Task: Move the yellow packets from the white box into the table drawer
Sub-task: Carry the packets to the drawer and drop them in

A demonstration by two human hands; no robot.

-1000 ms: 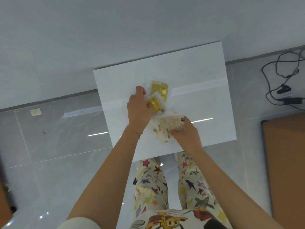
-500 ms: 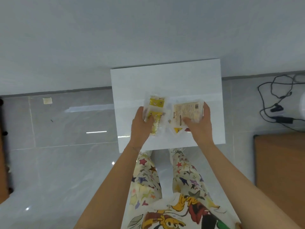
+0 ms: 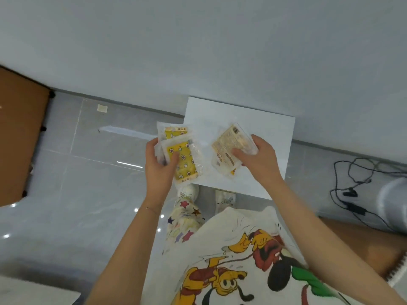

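My left hand [image 3: 159, 166] grips two yellow packets [image 3: 184, 155] in clear wrappers, fanned one over the other, held in the air at the white box's left edge. In my right hand [image 3: 258, 160] is another packet [image 3: 229, 148], turned with its pale printed back up, above the box. The white box [image 3: 273, 128] stands on the floor against the wall, showing a flat white top surface. No drawer can be made out.
A brown wooden table edge [image 3: 19, 137] is at the far left, another brown surface [image 3: 363, 241] at the lower right. Black cables [image 3: 352, 190] lie on the grey tiled floor at the right, beside a white rounded object [image 3: 394, 201]. My legs stand close to the box.
Both hands lifted the packets off the box and spread apart. The view swung left, so the box now sits further right and the brown table appears at the left.
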